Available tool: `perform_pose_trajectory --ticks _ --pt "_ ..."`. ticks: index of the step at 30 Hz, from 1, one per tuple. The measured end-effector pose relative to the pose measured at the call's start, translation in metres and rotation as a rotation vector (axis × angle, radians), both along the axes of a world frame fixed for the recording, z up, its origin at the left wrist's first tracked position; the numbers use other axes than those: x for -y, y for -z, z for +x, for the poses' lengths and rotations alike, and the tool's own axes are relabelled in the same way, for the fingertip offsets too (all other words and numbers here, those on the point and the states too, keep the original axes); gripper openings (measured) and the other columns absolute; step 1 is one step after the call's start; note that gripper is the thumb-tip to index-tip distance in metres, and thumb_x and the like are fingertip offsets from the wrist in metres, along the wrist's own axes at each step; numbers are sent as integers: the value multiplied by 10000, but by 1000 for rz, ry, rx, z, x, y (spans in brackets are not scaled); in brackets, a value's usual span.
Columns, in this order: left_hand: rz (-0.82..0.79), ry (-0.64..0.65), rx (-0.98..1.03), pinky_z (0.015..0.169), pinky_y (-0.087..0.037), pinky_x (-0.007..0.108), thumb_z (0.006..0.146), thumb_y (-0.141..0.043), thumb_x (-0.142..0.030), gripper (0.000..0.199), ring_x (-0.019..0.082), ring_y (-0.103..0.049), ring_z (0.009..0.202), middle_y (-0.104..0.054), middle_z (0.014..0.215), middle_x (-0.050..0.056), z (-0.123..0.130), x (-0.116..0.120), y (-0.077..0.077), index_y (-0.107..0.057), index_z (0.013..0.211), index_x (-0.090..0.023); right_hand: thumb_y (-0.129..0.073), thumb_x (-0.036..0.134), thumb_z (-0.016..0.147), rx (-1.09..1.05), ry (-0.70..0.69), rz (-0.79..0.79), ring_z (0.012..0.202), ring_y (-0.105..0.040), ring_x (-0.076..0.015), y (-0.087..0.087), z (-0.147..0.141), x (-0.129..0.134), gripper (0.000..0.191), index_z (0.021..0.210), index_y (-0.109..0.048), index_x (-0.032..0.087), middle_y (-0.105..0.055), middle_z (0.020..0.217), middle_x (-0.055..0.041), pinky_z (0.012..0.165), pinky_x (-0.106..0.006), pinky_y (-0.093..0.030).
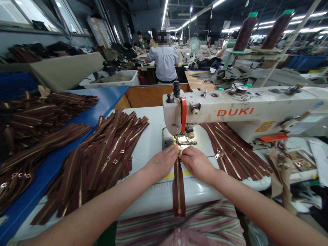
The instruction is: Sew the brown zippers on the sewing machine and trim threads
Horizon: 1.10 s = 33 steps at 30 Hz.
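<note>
My left hand [162, 163] and my right hand [197, 164] meet at the upper end of a brown zipper with brass teeth [178, 191], pinching it between their fingertips. The zipper runs toward me over the white sewing table [151, 136] and hangs off its front edge. Its top end reaches the presser foot [186, 140] of a white DUKI sewing machine [230, 112]. My fingertips hide the point where the tape meets the foot. Loose brown zippers lie heaped on both sides, in a pile [102, 160] to the left and a pile [233, 150] to the right.
A blue table [84, 119] on the left carries more brown zippers. Two thread cones [245, 34] stand behind the machine. A co-worker in a pale shirt [164, 61] sits beyond, near a white bin [110, 78]. Papers and fabric lie at right.
</note>
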<state>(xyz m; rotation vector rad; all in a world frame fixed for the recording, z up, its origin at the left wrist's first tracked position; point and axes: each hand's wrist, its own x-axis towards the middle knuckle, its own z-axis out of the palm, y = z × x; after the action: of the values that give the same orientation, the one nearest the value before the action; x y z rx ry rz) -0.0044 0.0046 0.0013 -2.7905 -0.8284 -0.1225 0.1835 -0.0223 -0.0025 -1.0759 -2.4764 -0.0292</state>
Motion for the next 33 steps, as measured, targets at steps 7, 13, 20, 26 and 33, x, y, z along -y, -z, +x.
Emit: perform_pose_trajectory --ticks 7,13,20,26,33 --pt "-19 -63 47 1008 -430 354 887 -281 -20 398 231 -489 1251 -563 1293 181 5 -6 7 -470 1237 -34 -554 149 889 26 -12 2 814 -517 -210 -2 3 -11 140 839 -685 146 -629 792 -70 746 -321 -444" --pt "-69 -105 108 983 -457 362 896 -323 -44 340 234 -534 1193 -595 1221 178 10 -10 5 -492 1190 -45 -528 128 895 47 -4 46 804 -521 -207 -4 3 -20 187 801 -689 149 -634 783 -66 730 -316 -430" --pt "-74 -96 110 942 -496 376 905 -332 -50 270 234 -572 1130 -611 1166 152 9 -10 3 -534 1079 -85 -535 128 892 55 -14 53 805 -512 -207 -4 4 -21 169 814 -685 131 -627 784 -74 729 -319 -420" --pt "-89 -124 126 893 -526 384 911 -298 -58 279 232 -604 1075 -629 1123 145 10 -11 0 -532 1054 -105 -514 150 912 12 2 36 810 -497 -209 -4 3 -21 187 838 -685 140 -613 773 -73 728 -323 -412" --pt "-90 -135 167 902 -521 375 913 -295 -71 283 216 -598 1089 -630 1123 119 11 -12 0 -519 1073 -137 -508 153 913 33 36 20 819 -493 -207 -6 2 -23 191 829 -680 152 -611 788 -69 734 -322 -405"
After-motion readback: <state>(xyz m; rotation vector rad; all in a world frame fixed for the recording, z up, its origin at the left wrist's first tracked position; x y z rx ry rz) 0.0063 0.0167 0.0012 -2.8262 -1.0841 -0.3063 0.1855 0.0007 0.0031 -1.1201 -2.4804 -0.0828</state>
